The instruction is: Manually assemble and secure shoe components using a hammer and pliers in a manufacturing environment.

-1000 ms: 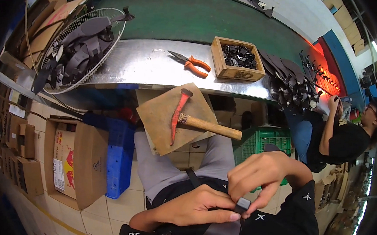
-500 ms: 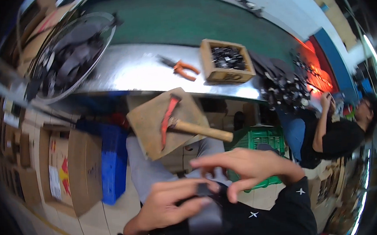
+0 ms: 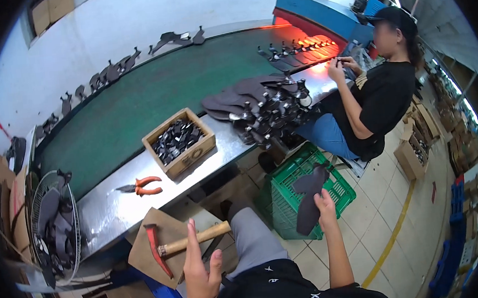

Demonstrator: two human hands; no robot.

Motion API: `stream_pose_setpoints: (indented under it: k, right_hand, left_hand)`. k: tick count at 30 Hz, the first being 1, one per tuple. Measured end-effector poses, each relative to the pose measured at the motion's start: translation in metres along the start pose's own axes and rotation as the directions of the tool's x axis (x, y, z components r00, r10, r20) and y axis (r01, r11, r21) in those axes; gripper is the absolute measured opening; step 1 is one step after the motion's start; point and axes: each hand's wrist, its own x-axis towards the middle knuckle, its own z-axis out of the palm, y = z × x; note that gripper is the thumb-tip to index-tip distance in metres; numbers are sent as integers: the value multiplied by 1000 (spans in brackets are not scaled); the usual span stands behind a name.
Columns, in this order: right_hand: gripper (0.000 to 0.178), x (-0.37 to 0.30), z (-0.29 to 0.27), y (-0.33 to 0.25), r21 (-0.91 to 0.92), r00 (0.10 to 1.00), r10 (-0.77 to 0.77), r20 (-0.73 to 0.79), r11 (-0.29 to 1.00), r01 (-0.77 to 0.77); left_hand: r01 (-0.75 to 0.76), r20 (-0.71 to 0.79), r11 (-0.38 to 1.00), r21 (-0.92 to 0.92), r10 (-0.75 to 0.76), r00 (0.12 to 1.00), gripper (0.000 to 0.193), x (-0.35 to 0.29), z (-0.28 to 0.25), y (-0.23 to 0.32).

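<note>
A dark grey sole-shaped piece of shoe material, with a flap at its top, is pinched in my right hand, out to the right over a green crate. My left hand is raised with fingers stretched, holding nothing. Just beyond it is a hammer with a red head and wooden handle, lying on a brown board by my knees. Its handle passes behind my left fingers in the picture.
Orange-handled pliers and a wooden box of small black metal parts are on the steel bench edge. Dark sole pieces pile beside a green belt. A co-worker sits at the right; a wire basket stands left.
The view has swung to the right. My hands, earlier close together at a dark piece over my lap, are now apart: the right has carried a sole piece out right, the left is free.
</note>
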Motion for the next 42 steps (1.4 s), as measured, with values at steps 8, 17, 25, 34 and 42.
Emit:
stream_pose_setpoints:
  k: [8,17,25,34,42]
  right_hand:
    - [47,82,-77,35,-863,907,-403,-121,494,104]
    - [26,224,194,-166,-543,265,-632,729,-297,786]
    - [26,-8,314,-202,-145,432,-310,847,648,748]
    - [83,-79,303,-48,-55,167,-358,919,304,951]
    - [41,-46,158,12,-383,439,-159,884,293,876]
  left_hand:
    - [-207,-183,928,311,272,945,43,-2,10,-18]
    - [-135,-109,958,254,167,980,45,13,-2,15]
    - [-139,-428,886,442,345,836,76,14,-34,12]
    - [-296,-698,801,-521,-200,688,50,-47,-72,-1]
    - [6,-616,922,-387,-264,742,67,-4,-62,-83]
